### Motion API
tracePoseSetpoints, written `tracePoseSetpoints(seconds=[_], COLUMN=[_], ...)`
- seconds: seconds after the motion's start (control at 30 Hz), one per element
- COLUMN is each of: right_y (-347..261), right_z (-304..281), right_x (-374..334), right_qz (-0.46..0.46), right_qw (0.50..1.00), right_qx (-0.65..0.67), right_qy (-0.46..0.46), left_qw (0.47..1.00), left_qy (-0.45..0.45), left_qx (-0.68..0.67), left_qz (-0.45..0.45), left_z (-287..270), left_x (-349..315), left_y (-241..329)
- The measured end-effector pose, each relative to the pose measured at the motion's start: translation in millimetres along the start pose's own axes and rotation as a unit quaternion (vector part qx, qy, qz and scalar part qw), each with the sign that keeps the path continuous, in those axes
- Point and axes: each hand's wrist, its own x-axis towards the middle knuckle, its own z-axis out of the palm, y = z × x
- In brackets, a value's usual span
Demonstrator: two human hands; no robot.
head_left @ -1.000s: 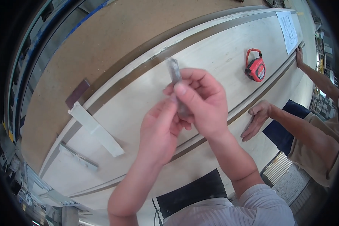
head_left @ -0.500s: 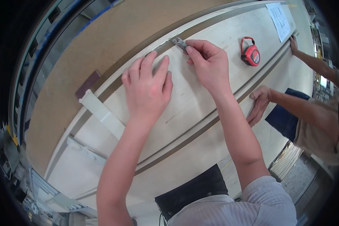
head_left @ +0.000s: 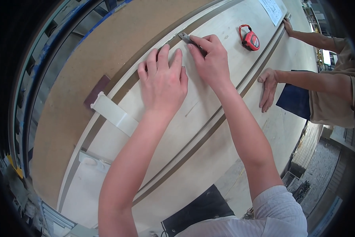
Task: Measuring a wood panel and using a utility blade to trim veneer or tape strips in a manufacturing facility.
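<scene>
Blade close to our bracing fingers.
Our right hand (head_left: 212, 59) pinches what looks like a knife (head_left: 185, 38); a slip along the panel (head_left: 209, 98) could nick our flat, empty left hand (head_left: 163, 81).

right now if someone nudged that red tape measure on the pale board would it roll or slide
The red tape measure probably slides rather than rolls: it seems to lie on a flat side on the pale board. Its compact case looks rigid, likely fairly heavy for its size.

small grey metal blade (head_left: 184, 37) — tilted, tip on the pale panel's (head_left: 225, 43) far edge.
</scene>
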Motion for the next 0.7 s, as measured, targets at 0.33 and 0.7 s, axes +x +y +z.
tracePoseSetpoints(seconds=[0.33,0.7], right_y=[18.0,26.8], right_z=[-5.5,-2.8], right_x=[7.7,22.0], right_qz=[-0.105,-0.032], right_qw=[0.991,0.998], right_qx=[-0.082,-0.037], right_qy=[0.018,0.032], left_qw=[0.996,0.993], left_qy=[-0.040,-0.099], left_qx=[-0.008,-0.002], left_qz=[0.077,0.062], left_z=[17.2,30.6], left_x=[47.3,74.9], left_y=[-14.7,-8.3])
